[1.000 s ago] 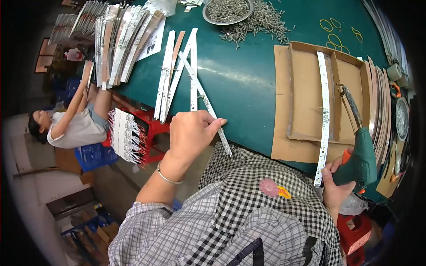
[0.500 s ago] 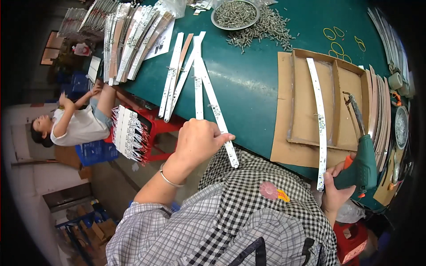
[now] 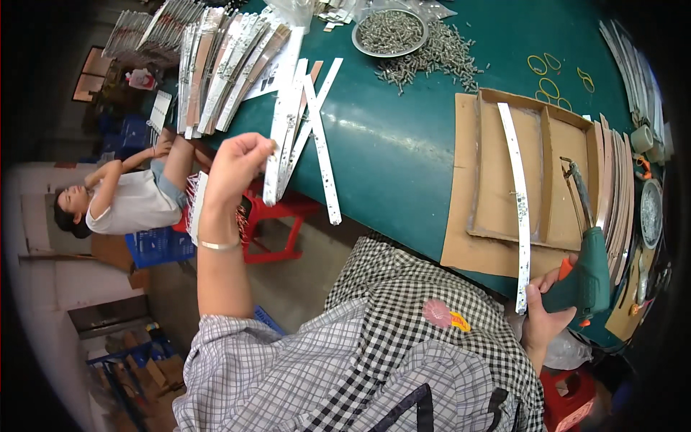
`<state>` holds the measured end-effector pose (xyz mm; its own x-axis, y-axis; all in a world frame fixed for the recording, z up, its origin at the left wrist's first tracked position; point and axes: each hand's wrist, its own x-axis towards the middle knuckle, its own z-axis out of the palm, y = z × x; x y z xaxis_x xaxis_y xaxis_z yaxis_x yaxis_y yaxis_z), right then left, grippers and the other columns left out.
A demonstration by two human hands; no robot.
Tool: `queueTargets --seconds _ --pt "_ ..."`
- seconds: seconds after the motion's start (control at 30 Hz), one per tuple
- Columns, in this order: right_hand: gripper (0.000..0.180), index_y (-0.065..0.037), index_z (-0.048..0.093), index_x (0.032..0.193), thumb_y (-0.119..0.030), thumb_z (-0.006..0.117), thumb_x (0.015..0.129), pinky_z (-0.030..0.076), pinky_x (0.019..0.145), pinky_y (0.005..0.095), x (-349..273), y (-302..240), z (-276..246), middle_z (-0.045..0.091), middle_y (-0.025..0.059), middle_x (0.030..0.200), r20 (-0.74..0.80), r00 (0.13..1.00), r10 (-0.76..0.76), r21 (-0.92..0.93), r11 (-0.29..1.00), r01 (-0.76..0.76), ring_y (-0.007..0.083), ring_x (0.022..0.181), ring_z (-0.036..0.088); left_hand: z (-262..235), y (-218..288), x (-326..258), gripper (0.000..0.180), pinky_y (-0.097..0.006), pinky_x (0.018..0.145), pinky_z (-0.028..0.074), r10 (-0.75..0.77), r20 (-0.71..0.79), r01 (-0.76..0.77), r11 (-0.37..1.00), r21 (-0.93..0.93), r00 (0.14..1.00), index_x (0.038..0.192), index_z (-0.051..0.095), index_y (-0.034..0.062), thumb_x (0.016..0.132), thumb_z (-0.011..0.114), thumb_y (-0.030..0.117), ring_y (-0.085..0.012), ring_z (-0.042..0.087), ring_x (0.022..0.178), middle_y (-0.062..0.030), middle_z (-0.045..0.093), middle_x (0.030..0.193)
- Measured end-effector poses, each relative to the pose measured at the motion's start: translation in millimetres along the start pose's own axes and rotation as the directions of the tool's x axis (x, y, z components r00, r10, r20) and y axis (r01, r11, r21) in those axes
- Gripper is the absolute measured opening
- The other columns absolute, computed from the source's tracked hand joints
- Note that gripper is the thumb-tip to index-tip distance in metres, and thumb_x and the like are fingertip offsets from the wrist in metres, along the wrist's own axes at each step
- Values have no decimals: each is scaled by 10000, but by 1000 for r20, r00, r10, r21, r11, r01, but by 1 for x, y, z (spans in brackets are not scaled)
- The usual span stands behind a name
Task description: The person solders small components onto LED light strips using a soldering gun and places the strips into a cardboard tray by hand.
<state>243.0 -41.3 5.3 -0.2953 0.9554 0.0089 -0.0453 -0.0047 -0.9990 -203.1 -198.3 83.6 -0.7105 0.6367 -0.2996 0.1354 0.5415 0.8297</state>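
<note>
Strip bundles (image 3: 230,68): we see them on the worktop (image 3: 403,173), at 12 o'clock from our left hand (image 3: 234,169).
Left-hand move: we have just swung this hand toward 10 o'clock, carrying the long white strip (image 3: 284,108) away from the slanting strip (image 3: 322,151); this separates the two, and the carried one now overlaps the loose group.
Left fingers (image 3: 263,146): thumb and fingertips press together and appear to pinch the long white strip at its left edge, below its middle; its far end points just past 12 o'clock, its near end toward 6.
Slanting strip: at 3 o'clock from those fingers and apart from them, its near end toward 5 and crossing another strip.
Curved strip (image 3: 520,209): it reaches from our right thumb toward 12 o'clock, over the left compartment of the cardboard tray (image 3: 468,209), much as half a second ago.
Right hand (image 3: 543,317): we keep its fingers wrapped around the green glue gun (image 3: 592,281), thumb against the curved strip's near end; the nozzle points toward 11.
</note>
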Motion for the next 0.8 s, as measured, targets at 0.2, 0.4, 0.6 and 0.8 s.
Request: queueTargets --seconds 0.2,0.4,0.6,0.8 --pt "730 17 347 1367 88 695 729 440 683 238 -1 -5 6 436 32 828 -57 998 1 -6 1000 -1 113 704 480 -21 -56 39 270 -216 453 289 -111 -40 115 989 98 993 728 640 15 882 678 233 -38 409 506 40 535 597" --pt "752 30 310 1392 142 657 734 455 677 231 -4 -6 8 448 45 848 -86 996 8 -12 1000 -9 115 706 504 36 -11 3 231 -311 539 478 361 -340 -93 792 603 869 763 651 11 742 784 199 -199 601 519 -116 636 608" --pt "746 32 300 1393 149 638 738 449 729 237 -5 -5 11 450 45 842 -169 985 -36 -46 999 29 117 740 505 92 -15 -16 344 -272 536 471 357 -187 -153 738 658 915 832 563 3 680 840 139 -128 548 533 -41 580 599" --pt "756 34 296 1398 166 629 732 442 744 239 -5 -5 10 451 44 849 -143 988 -56 -13 998 55 114 746 495 102 -21 -15 245 -215 558 458 212 -233 -136 943 303 949 780 555 19 727 794 42 -70 548 582 -8 591 654"
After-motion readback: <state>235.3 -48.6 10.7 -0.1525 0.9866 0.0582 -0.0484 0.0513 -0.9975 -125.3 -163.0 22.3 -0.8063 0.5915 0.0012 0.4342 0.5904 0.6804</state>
